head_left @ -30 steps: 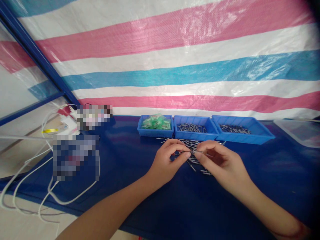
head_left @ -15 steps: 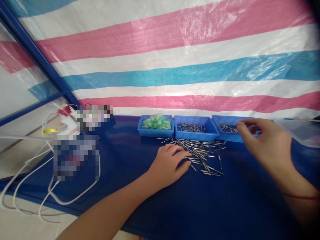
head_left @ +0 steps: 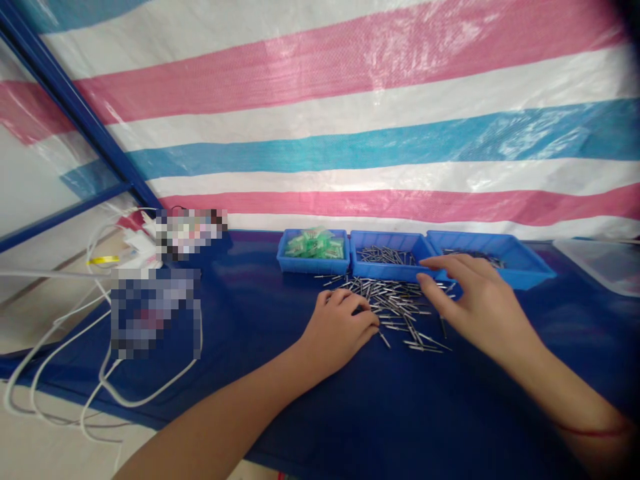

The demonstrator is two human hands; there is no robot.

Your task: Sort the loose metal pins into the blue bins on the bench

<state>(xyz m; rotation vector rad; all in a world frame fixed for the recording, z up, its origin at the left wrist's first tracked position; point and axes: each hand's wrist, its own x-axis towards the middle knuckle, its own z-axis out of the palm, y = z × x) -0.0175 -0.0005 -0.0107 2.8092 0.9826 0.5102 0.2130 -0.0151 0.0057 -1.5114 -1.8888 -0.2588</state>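
Observation:
Many silver pop rivets [head_left: 395,300] lie in a loose pile on the blue table [head_left: 425,413]. At the pile's left front edge rests my left hand [head_left: 340,327], its fingers curled and thumb and index closed together; what they pinch is hidden. Over the pile's right side hovers my right hand [head_left: 475,293], thumb and index apart with nothing seen between them. Behind it stands the right blue bin [head_left: 525,263], with rivets inside, partly covered by the hand. The middle blue bin [head_left: 395,270] also holds rivets.
Green-and-clear small packets [head_left: 315,245] fill the left blue bin [head_left: 313,265]. A clear plastic container [head_left: 600,267] stands at the far right. White cables [head_left: 135,403] and a power strip [head_left: 143,250] lie at the left. A striped sheet [head_left: 350,147] hangs behind.
My right hand has come left and down from the right bin to the pile; the thin rivet at its fingertips is gone. My left thumb and index have closed together.

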